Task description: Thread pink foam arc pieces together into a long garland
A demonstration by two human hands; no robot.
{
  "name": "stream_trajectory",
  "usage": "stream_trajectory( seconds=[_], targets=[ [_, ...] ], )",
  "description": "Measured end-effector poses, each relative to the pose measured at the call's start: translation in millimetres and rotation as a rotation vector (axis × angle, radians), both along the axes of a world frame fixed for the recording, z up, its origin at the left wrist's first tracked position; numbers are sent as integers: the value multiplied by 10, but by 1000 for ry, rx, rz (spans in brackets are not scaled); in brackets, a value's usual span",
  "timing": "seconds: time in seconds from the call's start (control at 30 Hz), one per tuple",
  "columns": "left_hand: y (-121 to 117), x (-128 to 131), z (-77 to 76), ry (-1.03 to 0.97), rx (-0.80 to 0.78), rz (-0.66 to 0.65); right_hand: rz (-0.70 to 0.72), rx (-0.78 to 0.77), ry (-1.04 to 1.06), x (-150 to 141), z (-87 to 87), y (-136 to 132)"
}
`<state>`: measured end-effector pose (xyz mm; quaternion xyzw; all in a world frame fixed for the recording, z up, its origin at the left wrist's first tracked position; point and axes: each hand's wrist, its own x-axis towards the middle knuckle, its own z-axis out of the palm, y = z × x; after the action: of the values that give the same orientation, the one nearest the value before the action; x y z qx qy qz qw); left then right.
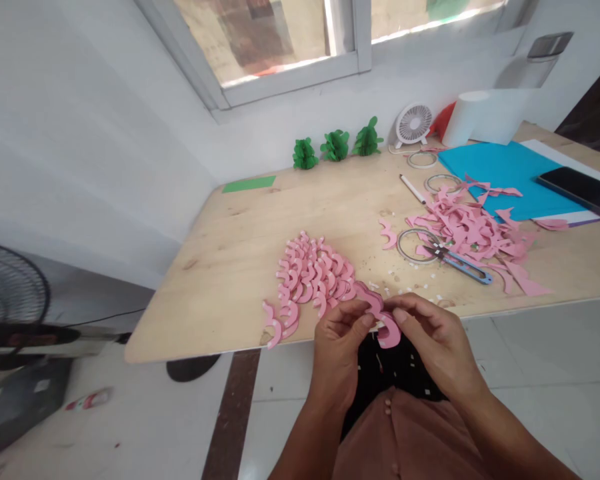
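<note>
Both hands meet at the table's front edge around a pink curved paper cutout (390, 332). My left hand (341, 343) pinches its left side between thumb and fingers. On the other side, my right hand (433, 337) is closed with its thumb and fingertips on the same cutout. More pink layers show behind the fingers; whether they are joined to the held cutout I cannot tell. Just left of the hands lies a heap of pink curved paper cutouts (310, 273), many with small white patches. Blue-handled thread snips (463, 265) rest to the right, beside a tape roll (400, 245).
Pink paper scraps (467, 223) are piled on the table's right side, near a marker (412, 189). Behind them are blue sheets (510, 170), a phone (583, 190) and a small white fan (413, 125). Green paper ornaments (336, 145) stand by the wall.
</note>
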<state>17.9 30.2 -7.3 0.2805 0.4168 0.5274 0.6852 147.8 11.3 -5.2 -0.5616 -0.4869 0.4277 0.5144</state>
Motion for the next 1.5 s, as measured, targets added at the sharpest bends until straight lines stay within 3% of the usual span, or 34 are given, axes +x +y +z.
stream_trajectory(
  seconds=[0.3, 0.53, 0.73, 1.2, 1.5],
  targets=[
    [-43, 40, 19, 115, -6, 69, -55, 23, -76, -27, -2, -41],
    [-76, 56, 4, 303, 141, 78, -87, 37, -163, -55, -11, -31],
    [-96, -34, -33, 459, 242, 9, -84, 36, -163, -43, -38, -22],
    [-89, -16, -56, 74, 29, 10, -60, 2, -64, -57, 11, -35],
    [-63, -77, -82, -45, -7, -151, 31, -92, 187, -2, 72, -2]
  ],
)
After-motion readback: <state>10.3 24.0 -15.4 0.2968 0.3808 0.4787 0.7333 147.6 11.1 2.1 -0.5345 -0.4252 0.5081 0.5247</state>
